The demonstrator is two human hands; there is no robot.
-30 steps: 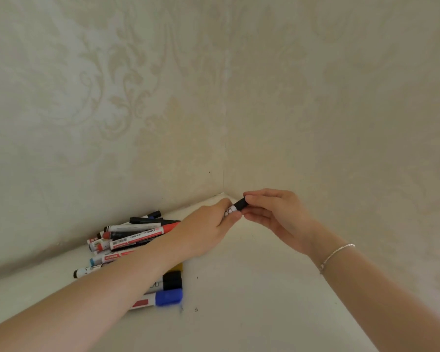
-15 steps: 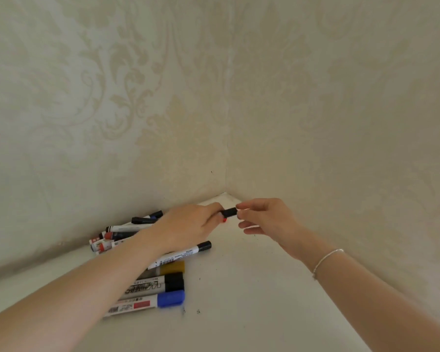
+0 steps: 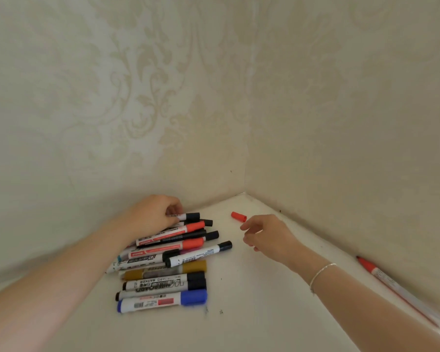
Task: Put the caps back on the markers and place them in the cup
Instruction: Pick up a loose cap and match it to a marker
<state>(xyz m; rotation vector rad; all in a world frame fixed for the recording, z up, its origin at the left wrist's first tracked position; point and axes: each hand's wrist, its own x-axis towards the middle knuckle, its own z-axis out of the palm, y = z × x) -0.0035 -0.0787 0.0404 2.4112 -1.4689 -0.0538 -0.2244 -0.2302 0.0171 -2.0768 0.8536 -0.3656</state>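
Observation:
A pile of several capped markers (image 3: 168, 265) lies on the white surface against the left wall. At the far end of the pile my left hand (image 3: 153, 214) grips a white marker with a black cap (image 3: 189, 216). A loose red cap (image 3: 238, 216) lies near the corner, apart from the pile. Just right of and below it hovers my right hand (image 3: 267, 235), fingers loosely curled and holding nothing. An uncapped red marker (image 3: 381, 276) lies along the foot of the right wall. No cup is in view.
Two wallpapered walls meet at a corner (image 3: 245, 193) behind the hands. The white surface (image 3: 252, 313) spreads toward me, with a few small dark specks (image 3: 214, 311) near the blue-capped marker (image 3: 163, 302).
Both hands held the black-capped marker near the corner before. My left hand has carried it down to the pile; my right hand let go and drew back beside the red cap.

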